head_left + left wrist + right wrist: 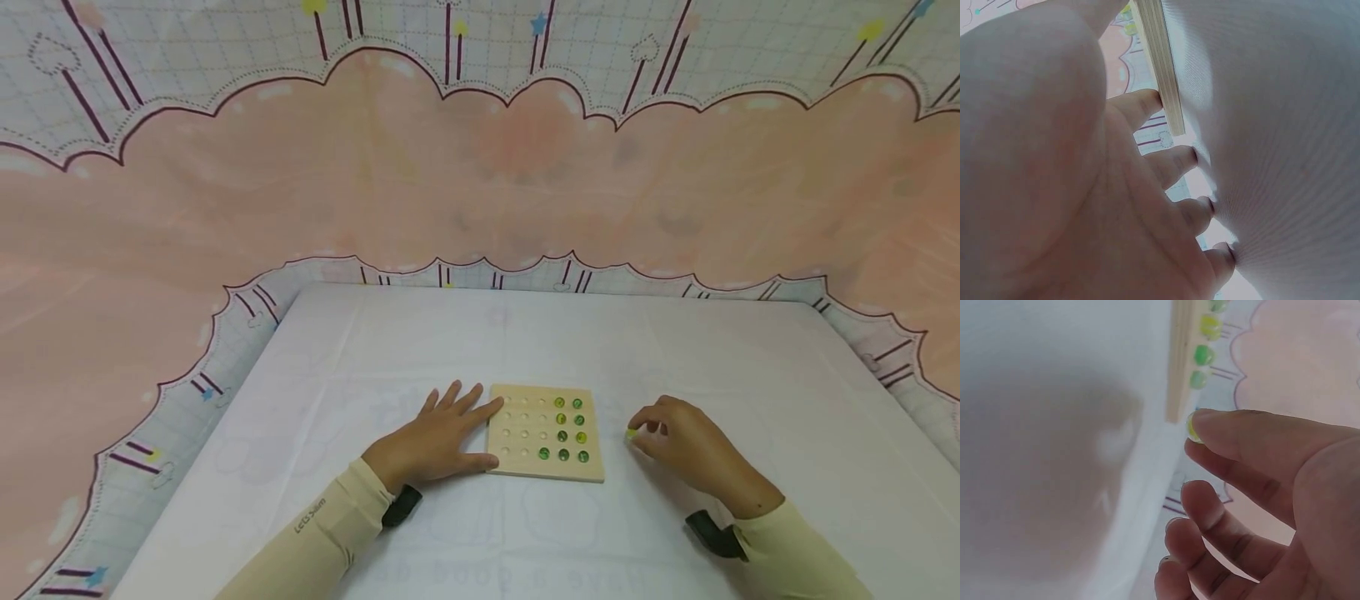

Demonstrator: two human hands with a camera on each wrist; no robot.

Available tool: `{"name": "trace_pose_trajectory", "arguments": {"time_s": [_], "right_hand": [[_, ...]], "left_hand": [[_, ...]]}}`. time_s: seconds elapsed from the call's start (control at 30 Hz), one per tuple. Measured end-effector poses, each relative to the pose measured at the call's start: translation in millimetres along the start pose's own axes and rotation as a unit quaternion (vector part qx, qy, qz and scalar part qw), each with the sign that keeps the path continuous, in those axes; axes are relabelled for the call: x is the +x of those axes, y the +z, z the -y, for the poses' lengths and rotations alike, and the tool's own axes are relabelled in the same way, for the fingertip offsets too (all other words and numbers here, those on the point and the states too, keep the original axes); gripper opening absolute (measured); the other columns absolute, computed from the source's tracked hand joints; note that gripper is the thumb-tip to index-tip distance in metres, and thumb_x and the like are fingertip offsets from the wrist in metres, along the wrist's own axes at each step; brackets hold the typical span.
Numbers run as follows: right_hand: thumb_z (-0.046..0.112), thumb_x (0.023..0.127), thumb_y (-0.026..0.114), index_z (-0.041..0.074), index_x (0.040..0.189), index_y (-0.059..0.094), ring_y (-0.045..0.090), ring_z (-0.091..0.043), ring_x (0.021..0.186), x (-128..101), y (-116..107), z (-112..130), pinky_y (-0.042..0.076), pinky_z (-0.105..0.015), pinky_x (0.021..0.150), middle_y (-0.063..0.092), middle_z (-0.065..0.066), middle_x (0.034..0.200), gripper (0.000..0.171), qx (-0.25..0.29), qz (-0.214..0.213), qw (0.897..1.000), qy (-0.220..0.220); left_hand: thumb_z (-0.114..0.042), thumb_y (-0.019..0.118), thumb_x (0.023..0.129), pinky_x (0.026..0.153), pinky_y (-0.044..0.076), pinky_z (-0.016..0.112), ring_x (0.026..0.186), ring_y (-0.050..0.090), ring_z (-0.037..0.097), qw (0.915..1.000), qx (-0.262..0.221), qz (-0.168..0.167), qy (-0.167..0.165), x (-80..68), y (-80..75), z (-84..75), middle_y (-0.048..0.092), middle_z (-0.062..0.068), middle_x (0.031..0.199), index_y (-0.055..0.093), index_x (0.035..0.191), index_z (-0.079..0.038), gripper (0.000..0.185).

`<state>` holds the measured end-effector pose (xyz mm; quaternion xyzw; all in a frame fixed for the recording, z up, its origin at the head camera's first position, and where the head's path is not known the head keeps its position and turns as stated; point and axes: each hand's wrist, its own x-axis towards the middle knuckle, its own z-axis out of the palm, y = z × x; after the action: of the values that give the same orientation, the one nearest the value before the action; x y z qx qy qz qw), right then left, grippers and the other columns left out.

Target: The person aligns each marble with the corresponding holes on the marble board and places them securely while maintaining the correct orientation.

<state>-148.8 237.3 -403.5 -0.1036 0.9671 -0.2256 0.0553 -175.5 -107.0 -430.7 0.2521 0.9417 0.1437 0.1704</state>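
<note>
A square wooden board [514, 465] with rows of round hollows lies flat on the table. Green and yellow-green glass marbles [562, 436] fill its two right columns, plus one hollow in the nearest row of the middle column. My left hand [431, 442] is spread beside the board, thumb and index finger touching its left edge; its fingertips rest on the cloth in the left wrist view. To the right of the board, my right hand [686, 446] pinches a yellow marble [1193, 427] between thumb and index finger, the other fingers loosely bent.
A white cloth [420, 342] with faint print covers the table. Behind and around it hangs a patterned pink and white curtain [450, 183]. Dark straps [712, 533] sit at both wrists, over light sleeves.
</note>
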Motion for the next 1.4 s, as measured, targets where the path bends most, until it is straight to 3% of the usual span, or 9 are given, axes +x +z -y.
{"name": "trace_pose_trajectory", "arguments": {"time_s": [0.4,0.77,1.4], "right_hand": [[0.013,0.086,0.077,0.014,0.096,0.076,0.054,-0.016,0.082,8.2,5.1,27.3,0.046,-0.030,0.069,0.061,0.002,0.086,0.010,-0.010,-0.012,0.999,-0.028],[0.014,0.085,0.077,0.014,0.095,0.076,0.053,-0.013,0.079,18.7,17.4,51.5,0.045,-0.028,0.069,0.059,0.004,0.083,0.010,0.015,-0.013,0.999,-0.051],[0.008,0.084,0.078,0.013,0.095,0.078,0.053,-0.008,0.075,36.6,37.5,70.7,0.047,-0.024,0.067,0.061,0.008,0.080,0.011,0.028,-0.001,0.993,-0.111]], "left_hand": [[-0.070,0.056,0.089,0.125,0.003,0.057,0.157,0.001,0.035,1.0000,0.001,0.002,0.003,0.0,1.1,1.2,0.013,0.004,0.169,0.021,0.160,-0.036,0.086],[-0.068,0.057,0.090,0.125,0.003,0.057,0.157,0.001,0.035,1.0000,-0.003,0.006,0.003,0.5,-0.2,-0.9,0.013,0.005,0.169,0.021,0.160,-0.036,0.085],[-0.069,0.056,0.090,0.125,0.004,0.058,0.157,0.002,0.035,0.9999,0.009,0.006,-0.001,2.9,0.0,-1.5,0.013,0.005,0.169,0.021,0.160,-0.037,0.085]]}}
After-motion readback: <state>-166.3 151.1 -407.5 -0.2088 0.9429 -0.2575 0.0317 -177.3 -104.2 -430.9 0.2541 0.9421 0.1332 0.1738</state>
